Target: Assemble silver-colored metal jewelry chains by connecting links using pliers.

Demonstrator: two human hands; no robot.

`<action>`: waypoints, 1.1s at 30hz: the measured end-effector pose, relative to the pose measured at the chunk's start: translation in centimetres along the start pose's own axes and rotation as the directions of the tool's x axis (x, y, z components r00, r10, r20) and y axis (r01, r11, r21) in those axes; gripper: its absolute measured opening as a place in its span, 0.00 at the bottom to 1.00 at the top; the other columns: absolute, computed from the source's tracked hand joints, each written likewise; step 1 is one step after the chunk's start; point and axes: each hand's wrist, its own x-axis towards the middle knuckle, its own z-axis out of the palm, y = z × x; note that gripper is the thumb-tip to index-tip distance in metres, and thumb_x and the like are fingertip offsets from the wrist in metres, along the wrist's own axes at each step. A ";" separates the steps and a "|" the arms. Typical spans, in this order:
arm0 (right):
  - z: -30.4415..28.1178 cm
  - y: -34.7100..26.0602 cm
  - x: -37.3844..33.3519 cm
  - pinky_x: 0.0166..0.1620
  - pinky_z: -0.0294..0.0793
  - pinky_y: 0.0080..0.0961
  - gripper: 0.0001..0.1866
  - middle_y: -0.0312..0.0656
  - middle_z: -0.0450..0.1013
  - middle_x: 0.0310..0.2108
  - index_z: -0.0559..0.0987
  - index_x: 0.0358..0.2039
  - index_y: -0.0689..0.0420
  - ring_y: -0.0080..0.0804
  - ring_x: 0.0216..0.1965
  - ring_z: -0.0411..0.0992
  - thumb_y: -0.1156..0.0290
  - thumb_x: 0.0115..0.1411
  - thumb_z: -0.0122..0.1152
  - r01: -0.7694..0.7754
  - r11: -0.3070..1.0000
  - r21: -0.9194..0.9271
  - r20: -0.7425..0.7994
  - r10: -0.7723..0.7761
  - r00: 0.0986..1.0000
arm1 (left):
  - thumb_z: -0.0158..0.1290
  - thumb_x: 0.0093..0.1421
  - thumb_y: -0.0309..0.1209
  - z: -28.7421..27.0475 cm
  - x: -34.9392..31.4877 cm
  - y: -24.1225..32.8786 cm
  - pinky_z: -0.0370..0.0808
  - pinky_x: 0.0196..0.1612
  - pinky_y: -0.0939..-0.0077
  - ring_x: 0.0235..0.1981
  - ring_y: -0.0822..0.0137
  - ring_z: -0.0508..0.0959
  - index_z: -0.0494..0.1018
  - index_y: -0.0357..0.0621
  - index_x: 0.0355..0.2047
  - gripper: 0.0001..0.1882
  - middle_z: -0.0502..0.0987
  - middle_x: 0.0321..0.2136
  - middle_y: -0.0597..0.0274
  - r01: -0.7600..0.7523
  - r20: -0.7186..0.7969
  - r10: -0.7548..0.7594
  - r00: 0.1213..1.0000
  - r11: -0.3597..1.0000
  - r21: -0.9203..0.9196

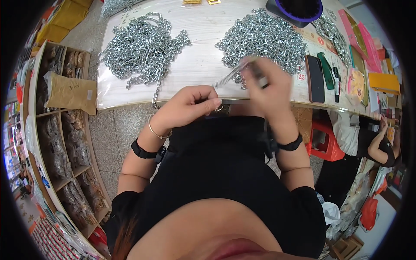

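Between my two hands runs a short taut length of silvery metal chain (227, 78). My left hand (188, 105) pinches its lower end just off the table's near edge, thumb over curled fingers. Higher and to the right, my right hand (273, 91) is closed at the upper end, smeared by motion. A small dark thing shows at its fingers, too blurred to name. A heaped chain pile (138, 50) lies on the left of the table, with one strand (156, 92) trailing to the edge by my left wrist. A second chain pile (265, 41) lies just beyond my right hand.
The white table (197, 56) also bears a dark purple-rimmed bowl (299, 9), a phone (315, 79), a green tool (326, 71) and a black pen (336, 84). Left stands a shelf with a brown package (71, 93). A red stool (326, 141) and another person are at right.
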 end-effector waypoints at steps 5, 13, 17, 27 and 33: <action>-3.5 0.0 1.9 0.33 0.72 0.17 0.07 0.33 0.81 0.32 0.84 0.40 0.61 0.16 0.31 0.74 0.74 0.61 0.69 -0.329 0.930 0.162 0.017 0.331 0.943 | 0.55 0.72 0.34 -0.5 -0.5 0.2 0.66 0.35 0.84 0.31 0.84 0.68 0.73 0.40 0.33 0.12 0.72 0.27 0.76 0.024 -0.099 -0.029 0.995 0.998 -0.058; 1.3 -1.1 -3.1 0.34 0.69 0.15 0.05 0.31 0.77 0.27 0.84 0.38 0.60 0.15 0.29 0.72 0.73 0.63 0.68 -0.432 0.856 0.284 0.467 0.270 0.842 | 0.57 0.71 0.32 0.4 -0.3 0.3 0.64 0.30 0.84 0.27 0.84 0.67 0.76 0.39 0.36 0.09 0.73 0.25 0.76 -0.074 -0.173 0.082 0.982 0.996 0.049; 1.6 -1.4 -3.1 0.32 0.68 0.16 0.06 0.29 0.75 0.25 0.83 0.38 0.61 0.15 0.28 0.72 0.72 0.64 0.68 -0.518 0.757 0.398 0.440 0.338 0.832 | 0.59 0.69 0.29 0.3 -0.3 0.3 0.71 0.40 0.83 0.35 0.82 0.73 0.77 0.38 0.38 0.06 0.77 0.31 0.73 -0.079 -0.209 0.089 0.974 0.995 0.056; 0.7 -0.9 -1.8 0.35 0.68 0.23 0.21 0.33 0.75 0.29 0.82 0.50 0.60 0.22 0.29 0.72 0.63 0.60 0.73 -0.129 0.962 0.241 0.227 0.073 0.971 | 0.63 0.61 0.23 -0.2 0.1 0.1 0.71 0.36 0.83 0.32 0.80 0.75 0.83 0.37 0.40 0.07 0.81 0.32 0.68 -0.182 -0.163 0.188 0.968 0.982 0.054; 1.4 -1.8 -0.8 0.39 0.67 0.29 0.37 0.37 0.75 0.29 0.83 0.53 0.56 0.32 0.28 0.72 0.46 0.47 0.77 0.440 0.897 -0.049 0.294 -0.408 0.864 | 0.57 0.60 0.16 -0.2 -0.1 -0.2 0.74 0.37 0.83 0.35 0.78 0.77 0.83 0.35 0.41 0.10 0.83 0.35 0.65 -0.115 -0.070 0.097 0.993 0.945 -0.307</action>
